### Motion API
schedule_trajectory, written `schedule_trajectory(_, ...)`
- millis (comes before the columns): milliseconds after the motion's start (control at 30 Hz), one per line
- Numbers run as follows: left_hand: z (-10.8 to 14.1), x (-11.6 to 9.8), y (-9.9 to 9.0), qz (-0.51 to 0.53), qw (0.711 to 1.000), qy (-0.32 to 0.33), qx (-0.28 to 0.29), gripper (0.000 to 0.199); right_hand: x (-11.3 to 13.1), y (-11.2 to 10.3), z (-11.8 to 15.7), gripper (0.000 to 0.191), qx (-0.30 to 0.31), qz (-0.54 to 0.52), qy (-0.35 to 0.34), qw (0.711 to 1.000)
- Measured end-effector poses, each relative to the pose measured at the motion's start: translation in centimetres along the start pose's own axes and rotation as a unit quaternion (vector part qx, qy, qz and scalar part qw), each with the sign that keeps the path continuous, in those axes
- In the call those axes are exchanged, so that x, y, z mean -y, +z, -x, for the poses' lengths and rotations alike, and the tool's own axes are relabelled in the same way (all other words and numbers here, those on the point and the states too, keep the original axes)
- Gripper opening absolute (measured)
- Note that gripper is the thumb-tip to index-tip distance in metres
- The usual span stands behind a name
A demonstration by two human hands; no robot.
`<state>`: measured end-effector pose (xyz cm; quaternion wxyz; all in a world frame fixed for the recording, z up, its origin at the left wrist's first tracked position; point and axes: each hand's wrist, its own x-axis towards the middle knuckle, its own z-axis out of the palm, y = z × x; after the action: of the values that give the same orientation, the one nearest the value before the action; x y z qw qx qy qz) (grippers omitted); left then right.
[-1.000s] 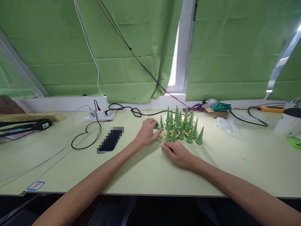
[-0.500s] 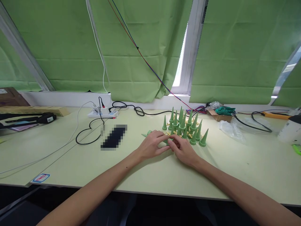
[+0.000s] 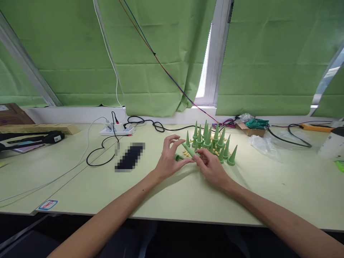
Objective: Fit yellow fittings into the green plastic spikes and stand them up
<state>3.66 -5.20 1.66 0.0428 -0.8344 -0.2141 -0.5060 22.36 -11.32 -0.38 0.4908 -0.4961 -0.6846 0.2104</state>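
Note:
A green cone (image 3: 189,149) with a pointed tip is held tilted between my two hands above the table. My left hand (image 3: 168,158) is curved around its tip end, index finger at the tip and thumb reaching toward the base. At the wide base, the fingers of my right hand (image 3: 212,167) pinch the cone. Another green cone (image 3: 177,157) lies on its side behind my left hand, partly hidden. Just beyond my hands stand several upright green cones (image 3: 207,139) in a close group, with small yellow pieces (image 3: 185,153) scattered among and beside them.
A white power strip (image 3: 117,132) with black and white cables sits at the back left, a blurred dark object (image 3: 130,156) in front of it. Toward the back right are a small cardboard box (image 3: 251,130), clear plastic bags (image 3: 264,147) and a white container (image 3: 333,145).
My left hand has lifted and opened wider, its fingers now at the cone's tip. The held cone has come into plain view, tilted up to the left. My right hand stays near the same spot.

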Motion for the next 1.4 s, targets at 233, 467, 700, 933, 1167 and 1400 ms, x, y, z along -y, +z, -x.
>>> schedule_trajectory(233, -0.21, -0.26, 0.52, 0.162, 0.966, -0.195, -0.045, 0.033, 0.20, -0.15, 0.16, 0.028, -0.025, -0.024, -0.005, 0.999)
schedule_trajectory(467, -0.14, -0.63, 0.58, 0.359, 0.861, -0.322, 0.165, 0.036, 0.01, -0.10, 0.32, 0.027, 0.021, -0.015, -0.020, 0.999)
schedule_trajectory(700, 0.04, -0.48, 0.45, 0.386, 0.853, -0.312, 0.161, 0.034, -0.22, -0.02, 0.15, 0.028, 0.041, -0.011, -0.033, 0.999)
schedule_trajectory(933, 0.20, -0.49, 0.47, 0.391, 0.854, -0.298, 0.169, 0.035, -0.22, -0.08, 0.06, 0.028, 0.039, 0.002, -0.036, 0.999)
schedule_trajectory(1167, 0.05, -0.74, 0.31, 0.385, 0.851, -0.312, 0.176, 0.036, -0.07, -0.03, 0.00, 0.024, 0.043, 0.025, -0.041, 0.998)
schedule_trajectory(1400, -0.28, -0.26, 0.25, 0.298, 0.888, -0.299, 0.182, 0.036, -0.65, 0.03, -0.19, 0.026, 0.054, 0.051, -0.031, 0.997)
